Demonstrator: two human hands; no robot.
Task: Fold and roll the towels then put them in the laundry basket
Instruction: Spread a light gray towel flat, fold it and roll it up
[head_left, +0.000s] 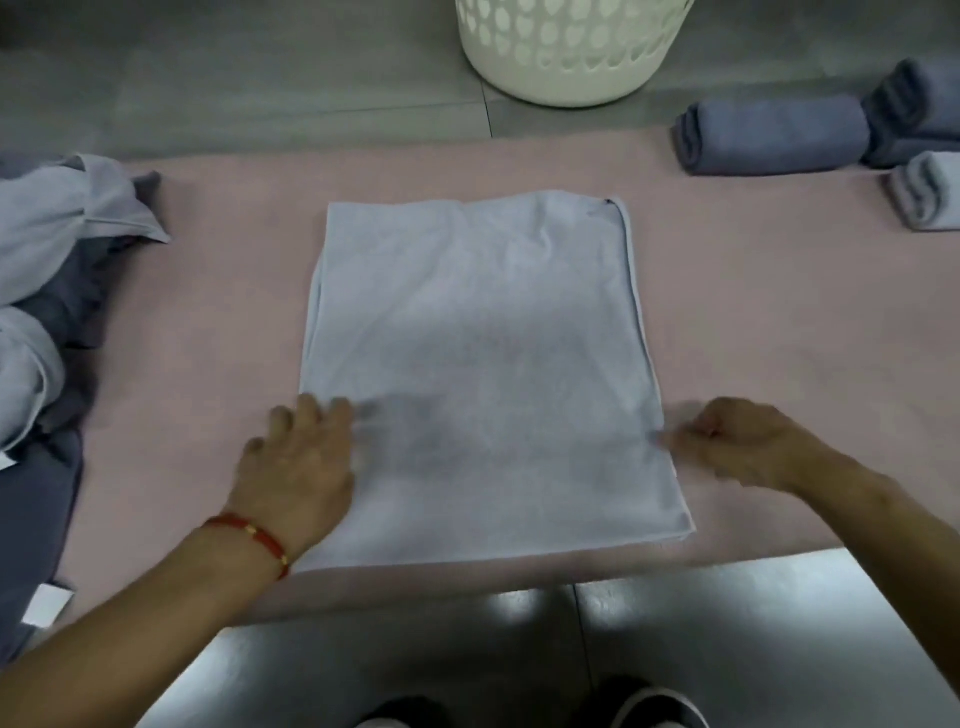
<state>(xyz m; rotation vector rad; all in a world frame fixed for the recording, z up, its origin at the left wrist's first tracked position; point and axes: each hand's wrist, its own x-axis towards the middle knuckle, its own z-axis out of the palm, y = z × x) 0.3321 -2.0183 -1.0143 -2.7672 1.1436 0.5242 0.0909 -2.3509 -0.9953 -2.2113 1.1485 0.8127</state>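
A light blue towel (478, 332), folded into a flat rectangle, lies in the middle of the pink mat (753, 312). My left hand (296, 462) rests flat on the towel's near left part, fingers spread; a red bracelet circles that wrist. My right hand (737, 441) sits at the towel's right edge with its fingers curled, pinching the hem. The white perforated laundry basket (566, 52) stands on the floor beyond the mat, at the top centre.
A heap of unfolded light and dark blue towels (47, 291) covers the mat's left end. Three rolled towels (774, 135) lie at the far right. Grey tiled floor (260, 78) surrounds the mat. My shoes show at the bottom edge.
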